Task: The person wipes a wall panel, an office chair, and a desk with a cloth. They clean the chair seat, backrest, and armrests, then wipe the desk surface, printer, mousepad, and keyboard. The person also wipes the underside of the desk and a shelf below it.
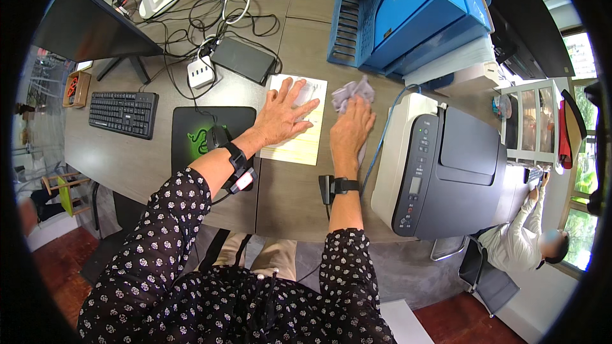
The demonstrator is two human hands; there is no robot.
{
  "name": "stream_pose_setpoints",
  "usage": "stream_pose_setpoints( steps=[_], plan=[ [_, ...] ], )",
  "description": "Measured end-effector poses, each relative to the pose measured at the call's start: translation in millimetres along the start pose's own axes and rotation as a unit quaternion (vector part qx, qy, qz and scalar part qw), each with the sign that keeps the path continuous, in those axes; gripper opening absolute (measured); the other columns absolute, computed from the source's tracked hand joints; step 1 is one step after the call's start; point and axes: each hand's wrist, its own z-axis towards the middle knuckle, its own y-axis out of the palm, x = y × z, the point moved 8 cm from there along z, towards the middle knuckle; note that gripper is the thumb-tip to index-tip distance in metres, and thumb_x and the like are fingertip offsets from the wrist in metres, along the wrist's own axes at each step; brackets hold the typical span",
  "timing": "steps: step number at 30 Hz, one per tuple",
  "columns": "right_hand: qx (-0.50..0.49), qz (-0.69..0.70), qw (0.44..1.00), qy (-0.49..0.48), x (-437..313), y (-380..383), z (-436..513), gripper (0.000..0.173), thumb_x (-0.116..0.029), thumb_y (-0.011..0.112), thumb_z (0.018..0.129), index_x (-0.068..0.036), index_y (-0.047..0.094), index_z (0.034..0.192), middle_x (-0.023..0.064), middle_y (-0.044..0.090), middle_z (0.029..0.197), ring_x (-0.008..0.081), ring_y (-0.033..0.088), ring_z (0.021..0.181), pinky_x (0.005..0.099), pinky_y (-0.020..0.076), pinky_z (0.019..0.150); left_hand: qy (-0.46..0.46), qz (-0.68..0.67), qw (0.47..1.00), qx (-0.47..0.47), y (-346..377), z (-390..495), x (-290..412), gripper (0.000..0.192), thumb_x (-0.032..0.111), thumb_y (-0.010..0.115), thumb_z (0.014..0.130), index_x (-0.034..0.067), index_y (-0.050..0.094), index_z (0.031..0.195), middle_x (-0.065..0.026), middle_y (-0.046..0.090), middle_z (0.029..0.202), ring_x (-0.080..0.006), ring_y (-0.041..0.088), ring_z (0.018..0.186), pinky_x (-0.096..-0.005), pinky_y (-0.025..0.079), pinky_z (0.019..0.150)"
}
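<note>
My left hand [287, 111] lies with fingers spread on a sheet of printed paper [311, 145], which has yellow areas; something clear, perhaps plastic, shows under the fingers. To its right, my right hand [353, 122] presses on a crumpled greyish-purple cloth [356, 94] on the desk [291, 191]. More of the cloth shows along the wrist. Left of the paper are a black mouse mat [184, 119] with a green logo and a black mouse [217, 137], partly behind my left forearm.
A printer [459, 172] stands at the right, a blue cable [384, 136] beside it. Blue file holders [411, 14] stand behind. At the left are a keyboard [123, 113], a monitor [95, 24], tangled cables and a white power strip [201, 72]. A person [514, 248] sits at far right.
</note>
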Motion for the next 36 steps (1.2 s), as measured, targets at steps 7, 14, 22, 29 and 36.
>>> stream_pose_setpoints(
  steps=[7, 14, 22, 29, 36],
  plan=[
    [-0.034, 0.009, 0.997, 0.062, -45, -62, -122, 0.038, -0.005, 0.054, 0.093, 0.004, 0.056, 0.13, 0.0192, 0.051, 0.144, 0.0421, 0.042, 0.14, 0.0586, 0.0282, 0.119, -0.005, 0.013, 1.0, -0.01, 0, -8, -2, 0.061, 0.052, 0.068, 0.092, 0.033, 0.053, 0.148, -0.0152, 0.027, 0.162, -0.0422, 0.028, 0.146, -0.0526, 0.034, 0.103],
    [0.002, -0.019, 1.0, 0.022, -17, -37, -57, 0.039, -0.004, 0.054, 0.092, 0.005, 0.055, 0.13, 0.0208, 0.052, 0.144, 0.0431, 0.041, 0.141, 0.0603, 0.0266, 0.119, 0.0, 0.018, 1.0, 0.011, 2, -6, 0, 0.059, 0.053, 0.066, 0.094, 0.033, 0.053, 0.147, -0.0151, 0.026, 0.163, -0.0416, 0.028, 0.145, -0.0509, 0.035, 0.101],
    [-0.037, 0.04, 0.997, 0.056, -55, -54, -149, 0.043, -0.004, 0.056, 0.091, 0.004, 0.055, 0.133, 0.0184, 0.052, 0.145, 0.0422, 0.041, 0.141, 0.0599, 0.0257, 0.12, 0.0, 0.008, 1.0, 0.016, 0, -19, -4, 0.062, 0.052, 0.07, 0.09, 0.034, 0.054, 0.147, -0.0154, 0.027, 0.162, -0.0416, 0.029, 0.145, -0.052, 0.035, 0.1],
    [-0.001, 0.025, 0.999, -0.046, -49, -20, -34, 0.04, -0.005, 0.058, 0.09, 0.002, 0.059, 0.129, 0.0151, 0.053, 0.145, 0.0396, 0.041, 0.142, 0.0596, 0.0268, 0.119, 0.006, -0.008, 0.999, 0.048, -9, -16, -4, 0.06, 0.05, 0.068, 0.092, 0.033, 0.054, 0.148, -0.0164, 0.027, 0.162, -0.0419, 0.029, 0.145, -0.0503, 0.035, 0.101],
    [-0.025, 0.074, 0.997, -0.019, -73, -57, -124, 0.039, -0.005, 0.056, 0.09, 0.001, 0.059, 0.128, 0.0154, 0.051, 0.146, 0.0394, 0.039, 0.144, 0.0613, 0.0245, 0.119, -0.011, -0.011, 1.0, -0.004, -1, -24, -7, 0.061, 0.051, 0.068, 0.092, 0.034, 0.053, 0.149, -0.0156, 0.027, 0.163, -0.0415, 0.029, 0.146, -0.0495, 0.034, 0.103]
  ],
)
